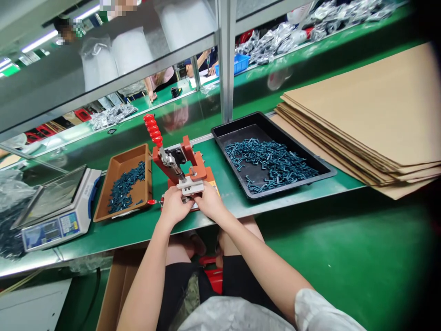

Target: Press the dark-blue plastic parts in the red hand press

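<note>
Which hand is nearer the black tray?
Right. The right hand is at the front of the orange press, on the side toward the black tray; the left hand is there too, but farther across, on the side toward the brown tray.

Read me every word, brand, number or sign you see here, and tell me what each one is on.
No text is readable.
Scale: small print on its front panel and side, too small and blurred to read; no digits can be made out.
Red lever press: what looks like a label on its base, too small to read.
Green lit panel in the background: too blurred to tell whether it bears writing.
</note>
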{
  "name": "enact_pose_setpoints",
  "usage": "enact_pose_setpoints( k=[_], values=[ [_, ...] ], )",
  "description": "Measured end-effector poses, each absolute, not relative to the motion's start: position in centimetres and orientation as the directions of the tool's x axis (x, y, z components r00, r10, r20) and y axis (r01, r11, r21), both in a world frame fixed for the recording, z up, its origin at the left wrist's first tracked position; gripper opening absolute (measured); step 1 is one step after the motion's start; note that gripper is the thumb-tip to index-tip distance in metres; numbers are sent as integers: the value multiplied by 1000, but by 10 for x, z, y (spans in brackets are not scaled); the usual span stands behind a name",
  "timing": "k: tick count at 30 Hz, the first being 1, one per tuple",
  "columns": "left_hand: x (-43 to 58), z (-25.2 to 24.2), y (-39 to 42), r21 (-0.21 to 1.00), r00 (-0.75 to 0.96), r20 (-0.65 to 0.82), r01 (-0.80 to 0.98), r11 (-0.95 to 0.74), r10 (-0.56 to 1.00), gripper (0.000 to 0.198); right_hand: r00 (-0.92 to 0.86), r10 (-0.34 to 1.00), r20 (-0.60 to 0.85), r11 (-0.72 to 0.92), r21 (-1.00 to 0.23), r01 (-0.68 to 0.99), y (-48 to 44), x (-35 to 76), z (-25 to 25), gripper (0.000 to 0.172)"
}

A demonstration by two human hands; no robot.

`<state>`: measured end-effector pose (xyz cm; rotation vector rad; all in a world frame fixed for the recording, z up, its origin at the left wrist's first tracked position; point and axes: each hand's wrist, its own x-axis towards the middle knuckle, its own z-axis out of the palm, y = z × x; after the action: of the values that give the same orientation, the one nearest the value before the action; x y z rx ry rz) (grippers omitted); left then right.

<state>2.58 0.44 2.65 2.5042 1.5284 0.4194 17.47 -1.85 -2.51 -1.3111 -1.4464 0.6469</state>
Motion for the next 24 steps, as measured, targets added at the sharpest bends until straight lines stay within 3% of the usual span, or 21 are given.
enact_pose_setpoints(
  k=[8,14,18,21,24],
  values=[
    [26,27,1,300,450,165,825,-479,878,26,30,919,394,354,-856,377,-16,187,-22,37],
    [26,24,-3,314,445,173,820,-478,878,18,-86,906,415,418,-838,352,-13,196,-19,31],
    [15,16,-21,338,445,317,772,-538,838,23,-84,902,424,424,-834,353,-13,196,-22,35],
    [-9,13,-30,364,238,532,802,-474,813,26,-99,903,418,423,-827,371,-13,196,-23,36],
    [-34,17,-17,557,-57,565,762,-330,823,32,-105,910,401,408,-825,390,-13,197,-21,31]
  ],
)
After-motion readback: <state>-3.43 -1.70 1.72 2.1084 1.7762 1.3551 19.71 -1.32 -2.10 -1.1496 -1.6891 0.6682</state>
